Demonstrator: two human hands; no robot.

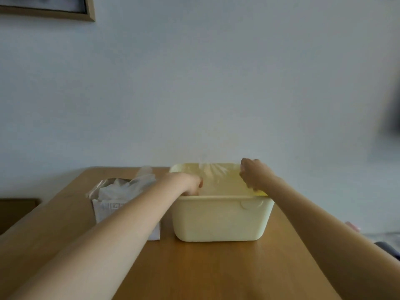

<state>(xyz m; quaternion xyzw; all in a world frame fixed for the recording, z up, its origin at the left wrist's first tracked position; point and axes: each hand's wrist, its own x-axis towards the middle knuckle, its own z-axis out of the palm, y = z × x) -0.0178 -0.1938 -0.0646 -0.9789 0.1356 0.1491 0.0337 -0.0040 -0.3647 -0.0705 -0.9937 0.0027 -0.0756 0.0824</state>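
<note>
A pale yellow plastic bin stands on the wooden table. A thin clear plastic bag lines its opening and looks stretched toward the right. My left hand reaches over the bin's left rim with its fingers curled down inside, on the bag's edge. My right hand is at the bin's right rim, fingers curled and pinching the bag there. The fingertips of both hands are hidden by the rim and the plastic.
A small white box stuffed with crumpled clear plastic bags stands just left of the bin, under my left forearm. A pale wall rises behind the table. A picture frame hangs at the top left. Dark furniture shows at both edges.
</note>
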